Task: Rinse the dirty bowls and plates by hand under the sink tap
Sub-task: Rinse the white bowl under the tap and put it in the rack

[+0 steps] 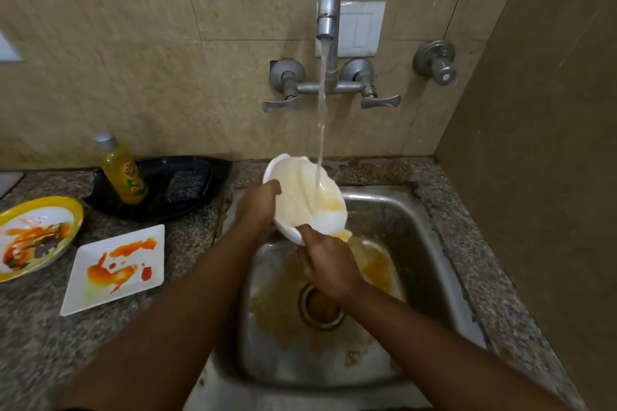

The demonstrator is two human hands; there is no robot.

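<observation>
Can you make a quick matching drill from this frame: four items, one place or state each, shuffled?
Items:
1. bowl
2. square plate
3. bottle
4. scrubber

Places or states:
A. standing upright at the black tray's left end
B. held by both hands under running water
C. lying in the black tray
D. flat on the counter, smeared orange and red

Pairs: 1-B, 2-D, 3-A, 4-C

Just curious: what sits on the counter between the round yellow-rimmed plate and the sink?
In the head view, the square white plate, smeared with orange sauce, lies between the yellow-rimmed plate and the sink.
</observation>
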